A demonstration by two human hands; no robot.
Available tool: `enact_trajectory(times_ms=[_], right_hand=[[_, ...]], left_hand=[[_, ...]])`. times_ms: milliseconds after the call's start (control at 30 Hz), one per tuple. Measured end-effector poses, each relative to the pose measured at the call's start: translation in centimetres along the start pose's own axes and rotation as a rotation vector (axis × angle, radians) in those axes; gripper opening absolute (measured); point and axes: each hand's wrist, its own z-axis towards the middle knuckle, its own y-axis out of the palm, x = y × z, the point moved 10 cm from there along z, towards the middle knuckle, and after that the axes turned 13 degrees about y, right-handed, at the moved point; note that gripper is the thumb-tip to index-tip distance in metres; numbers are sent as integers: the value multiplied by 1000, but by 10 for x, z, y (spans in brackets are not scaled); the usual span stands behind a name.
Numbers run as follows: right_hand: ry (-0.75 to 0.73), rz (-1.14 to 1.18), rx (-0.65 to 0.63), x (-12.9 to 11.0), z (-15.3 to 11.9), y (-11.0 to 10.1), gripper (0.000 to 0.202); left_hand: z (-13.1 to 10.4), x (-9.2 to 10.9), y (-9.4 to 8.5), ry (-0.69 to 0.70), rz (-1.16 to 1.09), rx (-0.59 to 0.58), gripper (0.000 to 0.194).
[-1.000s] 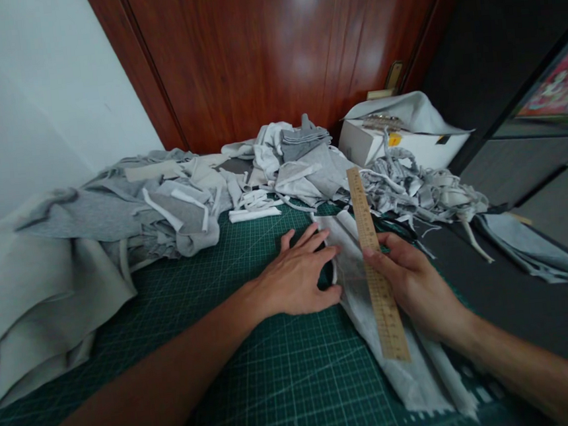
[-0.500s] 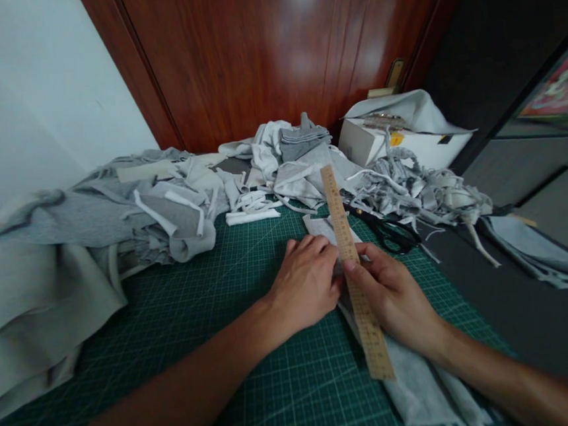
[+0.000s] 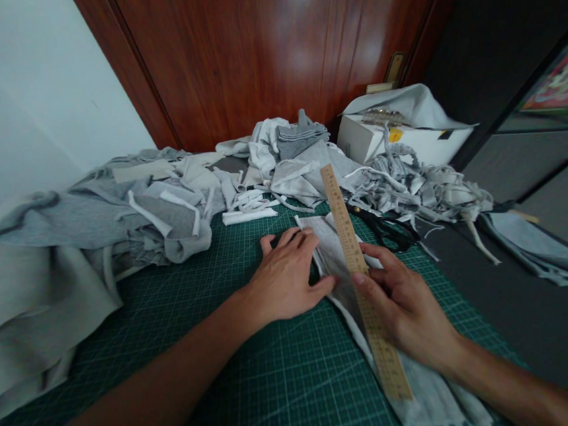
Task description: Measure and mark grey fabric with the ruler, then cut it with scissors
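Note:
A long strip of grey fabric [image 3: 429, 392] runs from the middle of the green cutting mat [image 3: 279, 386] down to the front right. Over it lies a wooden ruler [image 3: 373, 318], tilted slightly, its far end pointing away. My right hand [image 3: 404, 302] grips the ruler near its middle, thumb on top and fingers at its right side. Left of the ruler, my left hand [image 3: 289, 275] has its fingers apart, with the thumb and fingertips at the left edge of the fabric. Part of the fabric is hidden under the ruler and my right hand.
Black scissors [image 3: 389, 230] lie right of the ruler's far half. Grey fabric [image 3: 80, 217] is heaped at the left, with more pieces [image 3: 302, 138] at the back. Tangled strips [image 3: 426, 190] sit before a white box [image 3: 407, 139].
My left hand has moved left, away from the ruler, and its fingers have spread. The ruler's near end has shifted right and toward me, and more of the fabric shows.

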Motion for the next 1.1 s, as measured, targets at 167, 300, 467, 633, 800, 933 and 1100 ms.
enact_trajectory(times_ms=[167,300,467,633,800,933,1100], right_hand=[[97,302,-153,4,7,3,48],[103,444,-42,-2,17,-29,51],[67,466,190,8,30,-85,44],[46,478,293,22,40,-102,43],[50,449,224,17,41,-84,38],[89,474,165,24,37,-78,35],[132,459,191,34,34,-84,35]], left_hand=[[1,-16,-8,130,-81,-31,20],[11,-16,-12,258,3,-75,13],[-26,-9,-19,148,143,-381,7],[-77,6,-39,-117,8,-563,18],[-17,51,-37,254,-318,-287,31],[9,31,-19,306,-280,-229,39],[2,0,-16,185,-119,-288,30]])
